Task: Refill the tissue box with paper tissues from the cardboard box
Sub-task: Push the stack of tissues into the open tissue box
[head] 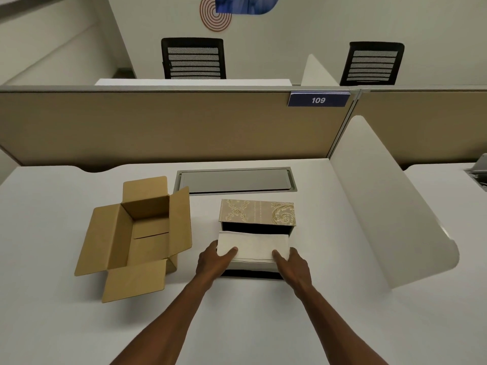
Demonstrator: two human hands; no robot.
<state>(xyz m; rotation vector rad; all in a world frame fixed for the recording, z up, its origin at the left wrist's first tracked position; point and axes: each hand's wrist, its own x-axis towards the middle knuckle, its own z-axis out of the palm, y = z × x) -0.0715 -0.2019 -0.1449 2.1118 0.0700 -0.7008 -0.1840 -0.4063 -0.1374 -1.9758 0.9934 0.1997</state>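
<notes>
A white stack of paper tissues [254, 245] lies in the black inside of the tissue box, whose beige patterned lid [257, 211] stands upright behind it. My left hand [214, 262] grips the stack's left end, thumb on top. The stack's right end is held by my right hand [292, 266], thumb also on top. Left of them the brown cardboard box [137, 233] sits with its flaps spread, and its inside shows no tissues.
A grey cable hatch [234, 180] is set in the white desk [52, 233] behind both boxes. A white curved divider [390, 206] bounds the desk on the right, and a tan partition [158, 122] stands at the back.
</notes>
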